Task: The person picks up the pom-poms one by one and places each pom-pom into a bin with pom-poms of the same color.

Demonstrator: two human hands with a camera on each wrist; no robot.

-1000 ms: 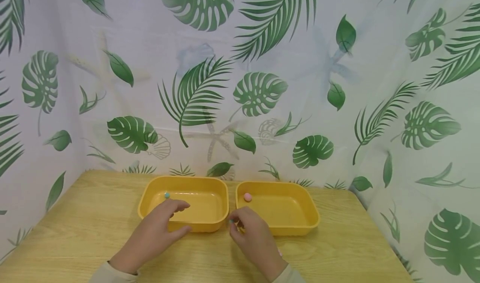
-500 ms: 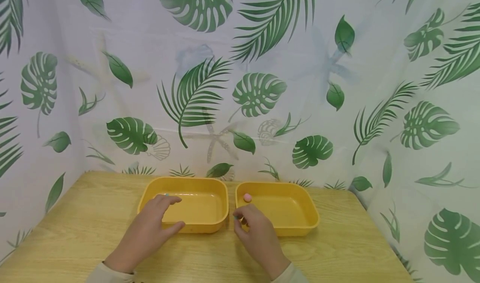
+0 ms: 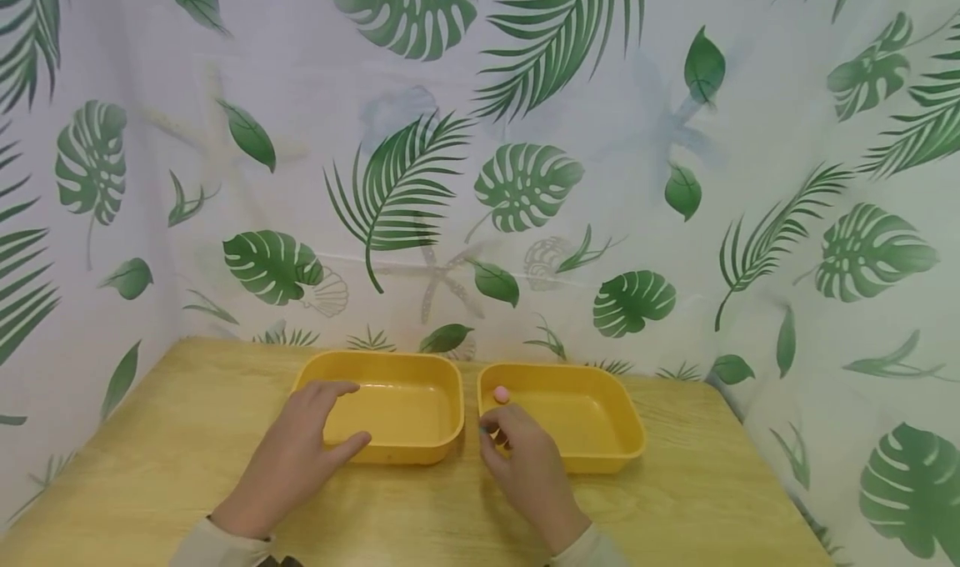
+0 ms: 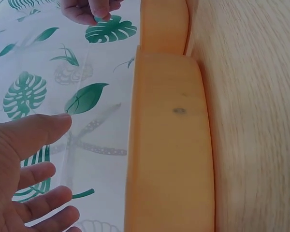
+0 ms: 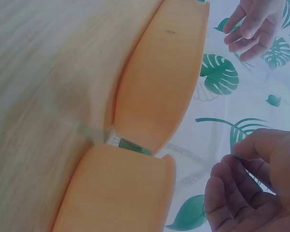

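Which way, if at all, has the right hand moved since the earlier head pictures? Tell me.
Yes: against the right tray, the right hand has shifted rightward and slightly away from the person.

Right hand (image 5: 280, 193) at lower right, thumb and fingertip meeting; can't make out anything between them. Left hand (image 5: 256, 26) up top, fingers spread loosely. Near orange bin (image 5: 118, 188) and far orange bin (image 5: 157, 72), narrow gap between, on woodgrain tabletop (image 5: 34, 106).

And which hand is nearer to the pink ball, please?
Right. The right hand is just on the near side of the pink ball; the left hand is farther left, at the left yellow tray.
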